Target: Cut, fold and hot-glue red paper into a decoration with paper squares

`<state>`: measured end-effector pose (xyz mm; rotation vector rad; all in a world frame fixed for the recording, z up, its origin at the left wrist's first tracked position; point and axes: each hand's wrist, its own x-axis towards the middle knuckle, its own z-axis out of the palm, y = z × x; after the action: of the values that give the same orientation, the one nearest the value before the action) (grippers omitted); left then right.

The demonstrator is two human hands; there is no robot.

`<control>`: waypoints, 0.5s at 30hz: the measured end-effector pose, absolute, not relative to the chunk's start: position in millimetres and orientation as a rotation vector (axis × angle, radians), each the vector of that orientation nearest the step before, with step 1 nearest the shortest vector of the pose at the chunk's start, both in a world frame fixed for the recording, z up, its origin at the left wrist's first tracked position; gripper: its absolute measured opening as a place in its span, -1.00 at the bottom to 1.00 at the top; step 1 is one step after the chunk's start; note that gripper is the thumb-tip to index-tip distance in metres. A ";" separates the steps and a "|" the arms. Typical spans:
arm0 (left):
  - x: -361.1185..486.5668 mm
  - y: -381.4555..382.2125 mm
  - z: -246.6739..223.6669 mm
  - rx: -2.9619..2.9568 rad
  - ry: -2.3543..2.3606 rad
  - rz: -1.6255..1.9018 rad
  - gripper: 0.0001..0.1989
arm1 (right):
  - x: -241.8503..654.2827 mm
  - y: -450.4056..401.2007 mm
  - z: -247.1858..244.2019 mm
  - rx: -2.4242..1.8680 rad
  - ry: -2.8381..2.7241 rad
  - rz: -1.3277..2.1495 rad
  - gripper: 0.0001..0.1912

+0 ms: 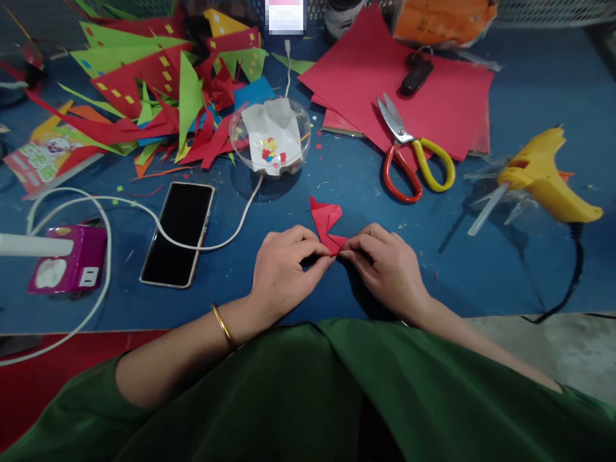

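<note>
A small piece of folded red paper point(329, 221) lies between my hands near the table's front edge, its folded flaps pointing away from me. My left hand point(287, 266) pinches the near tip from the left with thumb and forefinger. From the other side, my right hand point(387, 266) pinches the same end, so the fingertips of both hands almost meet. The fingers partly cover the paper's near end. Beyond it lie scissors point(403, 138) with one red and one yellow handle, blades apart, resting partly on red paper sheets point(447, 96).
A clear bowl point(304, 131) holds white paper and coloured bits. Left are a phone point(178, 234), a white cable point(240, 226) crossing it, a purple box point(89, 256) and cut paper scraps point(139, 77). A yellow glue gun point(543, 170) lies right; a black key fob point(416, 74) tops the sheets.
</note>
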<state>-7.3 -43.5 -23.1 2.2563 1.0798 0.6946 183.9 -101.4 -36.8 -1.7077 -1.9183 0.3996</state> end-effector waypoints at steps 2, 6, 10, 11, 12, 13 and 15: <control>-6.8 -43.2 -23.6 2.250 1.092 0.678 -0.91 | 183.5 -101.7 -36.4 -1.708 -1.911 0.396 -0.76; -6.1 -42.9 -24.3 2.248 1.111 0.625 -0.90 | 183.2 -102.1 -35.4 -1.706 -1.897 0.409 -0.76; -5.2 -43.5 -24.6 2.257 1.136 0.617 -0.91 | 182.8 -102.2 -35.1 -1.711 -1.905 0.391 -0.77; -5.0 -43.6 -24.8 2.262 1.141 0.615 -0.91 | 182.6 -102.2 -35.3 -1.714 -1.911 0.380 -0.78; -4.8 -43.7 -24.9 2.267 1.146 0.615 -0.91 | 182.3 -102.2 -35.5 -1.721 -1.918 0.368 -0.78; -4.7 -43.7 -25.1 2.271 1.151 0.618 -0.91 | 181.9 -102.2 -35.8 -1.731 -1.926 0.355 -0.78; -4.3 -43.4 -25.5 2.277 1.167 0.628 -0.90 | 181.3 -102.1 -36.5 -1.753 -1.944 0.325 -0.76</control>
<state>-4.3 -43.4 -25.5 2.2772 1.1675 0.6276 181.3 -102.1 -36.5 -1.7532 -1.9444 0.3254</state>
